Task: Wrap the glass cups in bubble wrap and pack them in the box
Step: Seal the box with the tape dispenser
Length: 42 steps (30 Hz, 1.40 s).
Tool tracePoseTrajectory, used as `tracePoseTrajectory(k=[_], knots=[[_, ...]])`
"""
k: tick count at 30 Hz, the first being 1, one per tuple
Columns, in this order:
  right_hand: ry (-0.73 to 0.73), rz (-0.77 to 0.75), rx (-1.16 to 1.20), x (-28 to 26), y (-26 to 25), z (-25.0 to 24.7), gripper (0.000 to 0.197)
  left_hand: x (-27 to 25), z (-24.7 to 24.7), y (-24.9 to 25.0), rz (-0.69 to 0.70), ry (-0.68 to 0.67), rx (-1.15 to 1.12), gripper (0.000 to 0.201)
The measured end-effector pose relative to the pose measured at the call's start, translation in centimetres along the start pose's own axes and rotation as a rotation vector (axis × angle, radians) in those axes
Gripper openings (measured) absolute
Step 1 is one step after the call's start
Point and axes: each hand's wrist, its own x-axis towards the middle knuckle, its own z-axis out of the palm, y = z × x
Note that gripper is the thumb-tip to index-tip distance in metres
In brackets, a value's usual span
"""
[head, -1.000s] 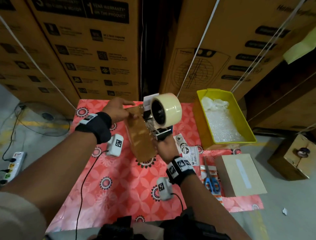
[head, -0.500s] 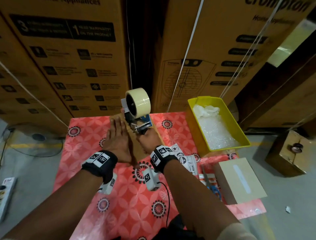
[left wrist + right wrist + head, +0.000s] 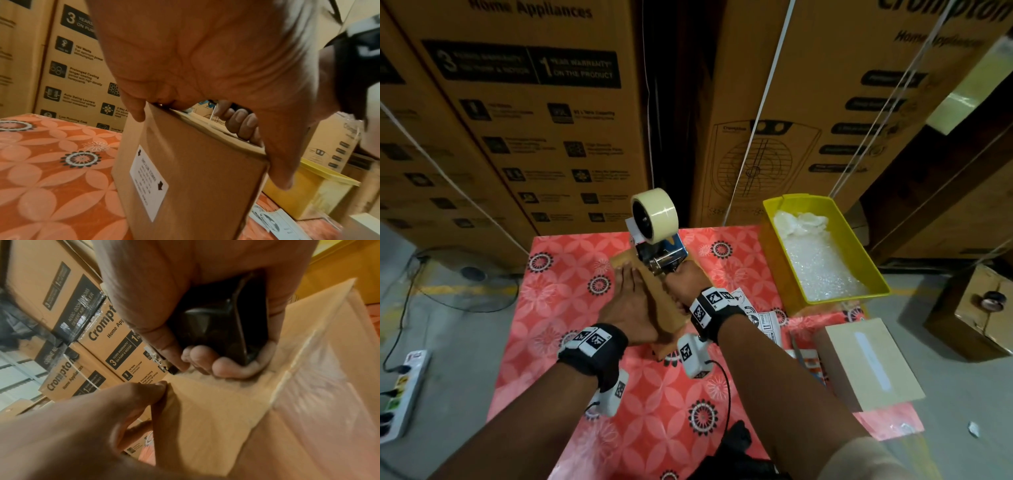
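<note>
A closed brown cardboard box (image 3: 661,305) stands on the red floral tablecloth (image 3: 571,308). My left hand (image 3: 629,298) lies flat on its top with straight fingers, pressing it down; in the left wrist view the palm (image 3: 205,56) covers the box (image 3: 195,170) and the thumb hangs over its edge. My right hand (image 3: 686,278) grips the black handle (image 3: 222,324) of a tape dispenser (image 3: 654,219), which rests on the far end of the box top. A strip of clear tape runs down the box (image 3: 308,394). No glass cups are visible.
A yellow bin (image 3: 873,274) holding bubble wrap (image 3: 822,270) sits at the table's right. A second taped box (image 3: 866,363) lies at the near right, with fragile stickers (image 3: 763,318) beside it. Tall cartons (image 3: 551,137) wall the back. A power strip (image 3: 404,387) lies on the floor at left.
A second ago the box was tilted up in the air in my left hand. It now stands on the table, my left hand flat on top and the dispenser on its far end.
</note>
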Motion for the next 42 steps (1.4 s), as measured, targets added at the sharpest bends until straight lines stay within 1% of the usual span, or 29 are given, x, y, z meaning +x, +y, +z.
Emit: tracePoseTrajectory(k=[2, 4, 5, 8, 10, 11, 14, 18, 20, 24, 28, 31, 33, 36, 42], knots=[[-0.003, 0.002, -0.054, -0.8, 0.6, -0.1, 0.025, -0.8, 0.7, 0.2, 0.016, 0.003, -0.012, 0.176], [-0.023, 0.018, -0.075, -2.0, 1.6, -0.2, 0.021, -2.2, 1.1, 0.9, 0.035, 0.015, 0.005, 0.176], [-0.035, 0.029, -0.077, -2.6, 2.2, -0.3, 0.018, -2.9, 1.4, 1.2, 0.031, 0.01, 0.012, 0.179], [-0.036, 0.057, -0.114, -4.3, 4.0, -0.7, 0.014, -4.6, 2.4, 2.5, 0.008, -0.017, 0.033, 0.199], [-0.035, 0.066, -0.148, -5.1, 4.8, -0.9, 0.016, -5.0, 3.0, 3.1, -0.002, -0.026, 0.058, 0.201], [-0.034, 0.066, -0.158, -5.4, 4.9, -1.0, 0.016, -5.0, 3.1, 3.3, -0.003, -0.028, 0.056, 0.2], [-0.037, 0.043, -0.161, -6.1, 4.4, -1.2, 0.016, -5.2, 3.0, 3.4, -0.009, -0.009, 0.081, 0.186], [-0.016, 0.009, -0.167, -6.6, 3.9, -1.6, 0.025, -5.0, 3.9, 2.8, -0.009, 0.052, 0.088, 0.179], [0.001, 0.019, -0.179, -6.8, 3.7, -1.7, 0.025, -5.0, 4.2, 2.8, -0.016, 0.075, 0.09, 0.179], [-0.003, 0.042, -0.165, -7.3, 3.4, -1.7, 0.018, -5.3, 3.9, 3.1, -0.022, 0.083, 0.096, 0.182], [0.018, 0.044, -0.161, -8.3, 3.6, -1.8, 0.024, -5.6, 3.9, 3.3, -0.039, 0.101, 0.085, 0.184], [0.008, 0.069, -0.149, -9.2, 4.6, -1.9, 0.019, -5.7, 3.9, 3.4, -0.038, 0.114, 0.046, 0.186], [0.01, 0.092, -0.141, -9.9, 5.4, -2.0, 0.021, -5.8, 4.0, 3.5, -0.035, 0.114, 0.028, 0.186], [0.02, 0.107, -0.146, -10.6, 6.3, -2.2, 0.02, -5.8, 4.2, 3.7, -0.029, 0.11, 0.036, 0.186], [0.001, 0.149, -0.072, -12.5, 8.1, -2.2, 0.013, -5.9, 3.9, 3.8, -0.026, 0.098, 0.039, 0.183]])
